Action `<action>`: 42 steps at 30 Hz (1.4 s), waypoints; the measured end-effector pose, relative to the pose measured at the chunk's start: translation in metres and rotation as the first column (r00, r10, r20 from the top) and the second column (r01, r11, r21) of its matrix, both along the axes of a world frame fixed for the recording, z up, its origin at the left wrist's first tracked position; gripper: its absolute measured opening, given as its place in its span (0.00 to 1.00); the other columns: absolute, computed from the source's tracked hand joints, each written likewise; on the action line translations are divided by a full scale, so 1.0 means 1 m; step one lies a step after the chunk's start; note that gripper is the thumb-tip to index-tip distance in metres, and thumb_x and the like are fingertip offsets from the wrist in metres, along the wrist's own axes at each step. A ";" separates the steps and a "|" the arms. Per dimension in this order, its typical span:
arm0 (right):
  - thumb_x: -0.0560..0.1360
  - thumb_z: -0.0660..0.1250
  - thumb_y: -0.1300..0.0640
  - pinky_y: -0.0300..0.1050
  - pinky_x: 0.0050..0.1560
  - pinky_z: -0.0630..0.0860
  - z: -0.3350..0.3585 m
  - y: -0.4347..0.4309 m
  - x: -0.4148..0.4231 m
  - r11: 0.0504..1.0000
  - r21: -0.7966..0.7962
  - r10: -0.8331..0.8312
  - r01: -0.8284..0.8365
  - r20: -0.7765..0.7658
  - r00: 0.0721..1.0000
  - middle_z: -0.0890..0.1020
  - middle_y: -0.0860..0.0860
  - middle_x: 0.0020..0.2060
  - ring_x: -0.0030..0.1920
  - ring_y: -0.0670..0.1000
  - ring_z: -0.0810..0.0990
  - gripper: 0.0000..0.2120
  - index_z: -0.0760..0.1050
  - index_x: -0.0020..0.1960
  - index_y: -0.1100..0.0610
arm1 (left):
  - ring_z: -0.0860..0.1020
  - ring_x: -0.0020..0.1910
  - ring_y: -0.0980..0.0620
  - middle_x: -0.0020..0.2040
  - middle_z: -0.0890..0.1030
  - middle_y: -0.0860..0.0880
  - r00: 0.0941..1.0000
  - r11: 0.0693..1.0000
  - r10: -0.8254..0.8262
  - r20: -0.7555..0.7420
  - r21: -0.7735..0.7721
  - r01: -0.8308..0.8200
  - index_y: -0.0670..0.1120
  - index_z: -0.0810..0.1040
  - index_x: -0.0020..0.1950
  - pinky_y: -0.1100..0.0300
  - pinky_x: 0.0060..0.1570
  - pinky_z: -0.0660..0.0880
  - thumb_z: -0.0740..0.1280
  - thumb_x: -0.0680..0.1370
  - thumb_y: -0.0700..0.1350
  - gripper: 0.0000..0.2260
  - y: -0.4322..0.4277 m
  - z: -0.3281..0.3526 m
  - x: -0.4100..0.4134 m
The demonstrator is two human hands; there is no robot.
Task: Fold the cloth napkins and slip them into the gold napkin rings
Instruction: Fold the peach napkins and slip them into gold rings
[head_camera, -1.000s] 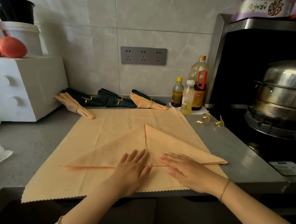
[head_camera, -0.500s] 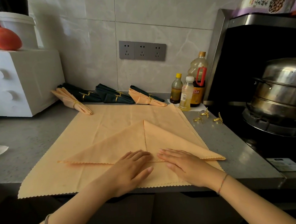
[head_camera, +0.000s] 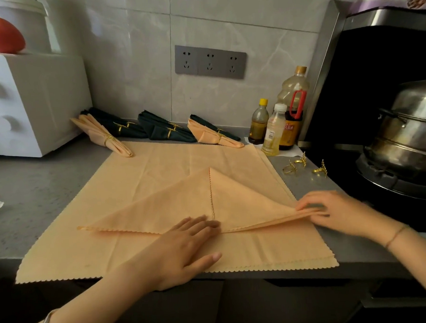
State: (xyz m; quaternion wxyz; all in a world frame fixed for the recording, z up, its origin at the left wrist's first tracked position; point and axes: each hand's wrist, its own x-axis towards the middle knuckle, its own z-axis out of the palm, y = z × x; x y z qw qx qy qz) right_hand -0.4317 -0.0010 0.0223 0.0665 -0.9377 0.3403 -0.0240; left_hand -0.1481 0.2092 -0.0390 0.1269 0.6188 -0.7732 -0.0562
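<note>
A peach napkin (head_camera: 243,201) folded into a triangle lies on top of a spread peach napkin (head_camera: 158,169) on the grey counter. My left hand (head_camera: 186,246) presses flat on the triangle's lower edge near its middle. My right hand (head_camera: 338,211) pinches the triangle's right corner, which is lifted slightly off the cloth below. Three gold napkin rings (head_camera: 303,167) lie loose at the right, past the cloths. Along the back wall sit several finished napkins in rings, peach (head_camera: 104,137) and dark green (head_camera: 166,131).
Three bottles (head_camera: 279,123) stand at the back right. A steel pot (head_camera: 410,131) sits on the stove at the right. At the left stands a white drawer unit (head_camera: 31,101). The counter's front edge (head_camera: 360,269) runs just under the spread cloth.
My right hand has slid from the triangle's middle out to its right corner and taken hold of it. My left hand stays pressed near the middle.
</note>
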 end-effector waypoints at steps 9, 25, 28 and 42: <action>0.71 0.71 0.60 0.33 0.46 0.76 0.041 -0.033 0.088 0.907 0.409 -0.229 -0.096 0.672 0.704 0.82 0.46 0.48 0.49 0.41 0.80 0.12 0.78 0.53 0.53 | 0.47 0.75 0.65 0.74 0.59 0.61 1.000 1.000 0.000 -0.009 -0.022 0.000 0.55 0.57 0.76 0.64 0.74 0.40 0.48 0.80 0.65 0.27 0.003 -0.002 -0.004; 0.72 0.71 0.61 0.36 0.44 0.74 -0.048 -0.059 0.221 0.867 0.498 -0.349 -0.009 0.622 0.701 0.82 0.53 0.39 0.42 0.47 0.79 0.06 0.77 0.48 0.56 | 0.40 0.74 0.66 0.73 0.34 0.69 0.999 0.999 0.034 -0.007 -0.007 -0.034 0.55 0.52 0.78 0.63 0.71 0.33 0.46 0.80 0.66 0.29 -0.002 -0.002 0.000; 0.71 0.71 0.62 0.35 0.43 0.74 -0.056 -0.062 0.222 0.878 0.479 -0.343 -0.008 0.639 0.689 0.81 0.51 0.36 0.40 0.47 0.78 0.06 0.76 0.46 0.56 | 0.39 0.74 0.66 0.74 0.38 0.69 0.999 0.999 0.033 0.002 0.001 -0.033 0.55 0.53 0.77 0.62 0.73 0.35 0.45 0.80 0.66 0.28 -0.003 -0.004 0.001; 0.76 0.65 0.57 0.37 0.49 0.70 -0.040 -0.054 0.216 0.933 0.359 -0.265 0.029 0.630 0.730 0.78 0.48 0.50 0.51 0.48 0.76 0.07 0.75 0.55 0.53 | 0.40 0.72 0.69 0.76 0.50 0.63 0.996 0.996 0.082 -0.024 0.044 -0.081 0.63 0.41 0.76 0.73 0.66 0.31 0.46 0.79 0.66 0.28 0.001 0.005 -0.009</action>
